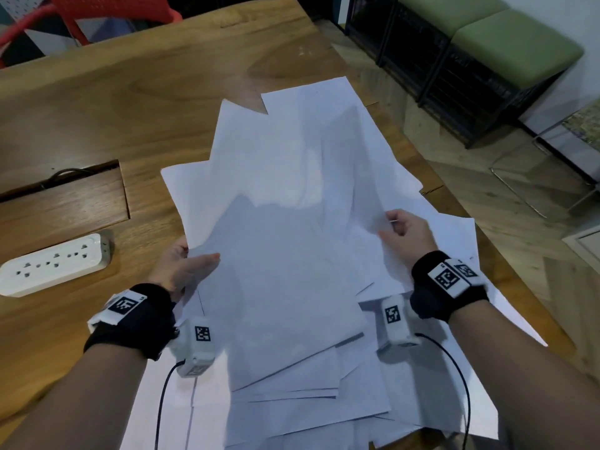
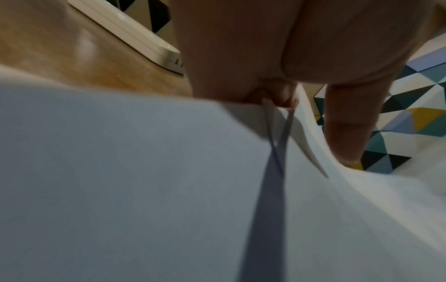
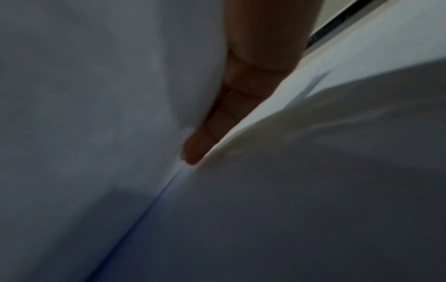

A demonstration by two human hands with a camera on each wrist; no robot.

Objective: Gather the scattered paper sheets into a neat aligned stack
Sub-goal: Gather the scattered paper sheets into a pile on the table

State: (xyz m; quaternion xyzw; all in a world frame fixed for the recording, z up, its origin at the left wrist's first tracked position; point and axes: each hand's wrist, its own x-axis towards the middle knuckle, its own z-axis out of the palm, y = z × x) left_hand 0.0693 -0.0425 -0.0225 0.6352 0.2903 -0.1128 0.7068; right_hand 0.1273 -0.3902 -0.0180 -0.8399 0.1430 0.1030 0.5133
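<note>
here the paper sheets lie overlapped and fanned along the wooden table, corners jutting at odd angles; gathering appears begun, aligning not yet. the left hand pinches the left edge of several raised sheets, thumb on top, fingers beneath. the right hand grips the right edge, fingers curled under. more sheets sit loose below both wrists. a white power strip rests just left, apart from the paper; a red chair stands beyond.

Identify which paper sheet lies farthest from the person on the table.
The top sheet beyond both hands, its corner nearest the table's far end; the others lie closer.
</note>
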